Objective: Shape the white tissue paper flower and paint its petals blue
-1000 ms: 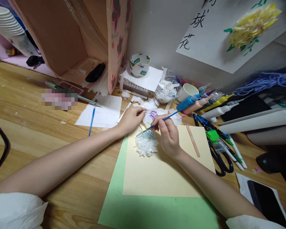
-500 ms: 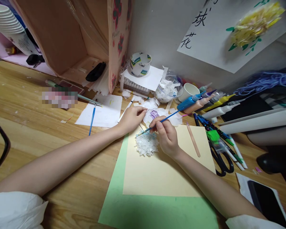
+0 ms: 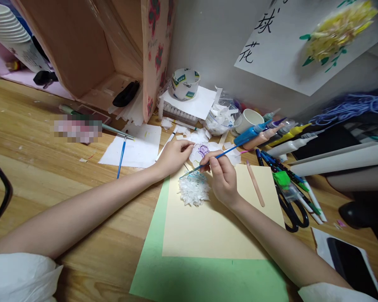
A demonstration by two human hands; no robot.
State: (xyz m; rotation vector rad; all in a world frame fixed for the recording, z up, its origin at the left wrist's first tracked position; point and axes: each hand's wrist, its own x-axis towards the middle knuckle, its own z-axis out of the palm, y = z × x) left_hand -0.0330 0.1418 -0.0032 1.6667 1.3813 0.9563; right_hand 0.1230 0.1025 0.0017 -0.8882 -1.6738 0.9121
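My right hand [image 3: 222, 174] is closed round a thin blue paintbrush [image 3: 228, 151] in a pen-like grip. The brush tip touches the upper left of a white layered paper flower [image 3: 193, 191], whose top petals are tinted light blue. The flower lies on a cream sheet [image 3: 220, 235] over a green sheet [image 3: 204, 281]. My left hand [image 3: 176, 155] rests just above the flower, fingers stretched, fingertips at the edge of a white paper piece with purple paint [image 3: 203, 150]. Its lower fingers are partly hidden.
Paint bottles [image 3: 248, 134], a paper cup [image 3: 251, 119] and a tub of paper scraps [image 3: 220, 119] stand behind. Right are a wooden stick [image 3: 255, 184], pens, scissors [image 3: 297, 214] and a phone [image 3: 349, 264]. Left lies another blue brush [image 3: 122, 157] on white paper [image 3: 141, 147].
The brush tip has moved up slightly on the flower's upper left edge, and my right hand has shifted a little. My left hand stays in place.
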